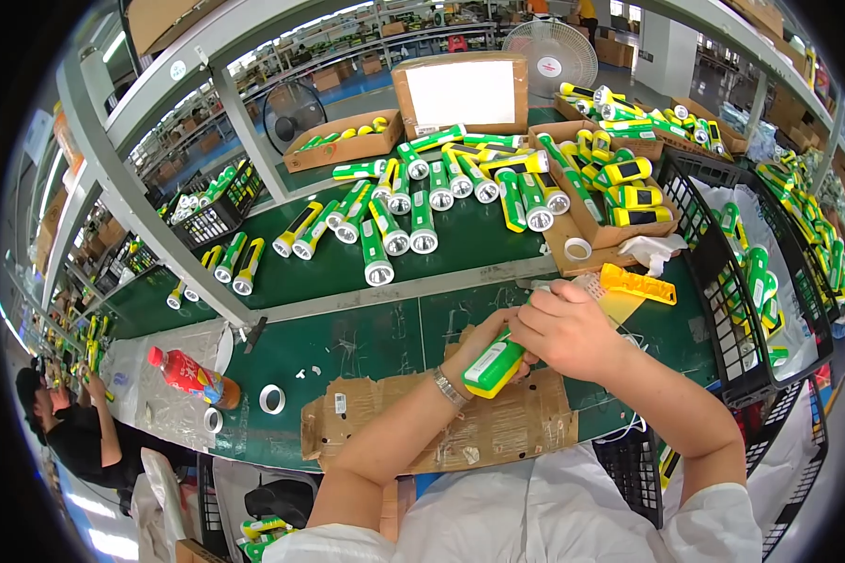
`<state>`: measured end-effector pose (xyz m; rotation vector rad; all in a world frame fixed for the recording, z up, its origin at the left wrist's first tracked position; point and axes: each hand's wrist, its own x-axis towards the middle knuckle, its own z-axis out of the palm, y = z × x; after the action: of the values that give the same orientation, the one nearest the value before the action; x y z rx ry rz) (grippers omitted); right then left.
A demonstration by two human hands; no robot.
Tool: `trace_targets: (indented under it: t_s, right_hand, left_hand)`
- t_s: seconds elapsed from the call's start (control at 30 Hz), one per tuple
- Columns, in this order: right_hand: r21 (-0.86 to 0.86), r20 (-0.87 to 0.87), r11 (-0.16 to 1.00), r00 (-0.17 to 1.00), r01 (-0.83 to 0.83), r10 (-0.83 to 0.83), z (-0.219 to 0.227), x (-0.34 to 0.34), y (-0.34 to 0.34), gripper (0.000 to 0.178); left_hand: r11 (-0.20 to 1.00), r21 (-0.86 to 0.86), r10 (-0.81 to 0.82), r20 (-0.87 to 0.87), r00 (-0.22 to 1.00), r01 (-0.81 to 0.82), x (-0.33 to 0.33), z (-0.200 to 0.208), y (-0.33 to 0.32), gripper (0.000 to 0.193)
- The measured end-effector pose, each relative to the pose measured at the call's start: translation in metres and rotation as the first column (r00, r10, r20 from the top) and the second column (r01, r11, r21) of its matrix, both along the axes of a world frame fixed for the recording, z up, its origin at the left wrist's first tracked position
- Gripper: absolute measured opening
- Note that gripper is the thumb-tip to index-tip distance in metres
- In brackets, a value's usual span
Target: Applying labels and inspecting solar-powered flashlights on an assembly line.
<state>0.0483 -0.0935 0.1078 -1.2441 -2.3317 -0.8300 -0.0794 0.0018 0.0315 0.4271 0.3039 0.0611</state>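
A green and yellow flashlight (496, 366) is held over the bench, its tail end pointing toward me. My left hand (479, 340), with a metal-banded watch at the wrist, wraps round its body from the left. The fingers of my right hand (565, 328) are closed over its far end, hiding the head. Beneath my forearms lies a flattened brown cardboard sheet (376, 418). Just past my right hand sits a yellow plastic tray (638, 283).
Flashlights (423, 225) cover the raised green shelf ahead. An open carton (620, 225) and a black crate (723, 310) of flashlights stand at right. At left are a drink bottle (193, 377) and a tape roll (272, 400). A co-worker (75, 432) is far left.
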Motion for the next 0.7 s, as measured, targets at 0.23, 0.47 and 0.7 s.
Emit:
trace_targets:
  t_s: [0.23,0.47,0.7]
  right_hand:
    - [-0.257,-0.218,0.966,0.971,0.042,-0.100,-0.021,0.012,-0.011,0.014]
    - [-0.502,-0.742,0.861,0.549,-0.076,-0.384,-0.046,-0.009,-0.039,0.015]
    - [-0.190,-0.634,0.975,0.772,-0.111,-0.036,-0.073,-0.019,-0.043,0.022]
  left_hand:
    - [0.949,0.306,-0.025,-0.163,0.986,0.075,0.010,-0.007,0.003,0.038]
    - [0.787,0.559,0.303,0.015,0.953,-0.259,0.019,-0.010,0.009,0.031]
    - [0.744,0.590,0.369,0.030,0.929,-0.315,0.029,-0.024,0.016,0.036]
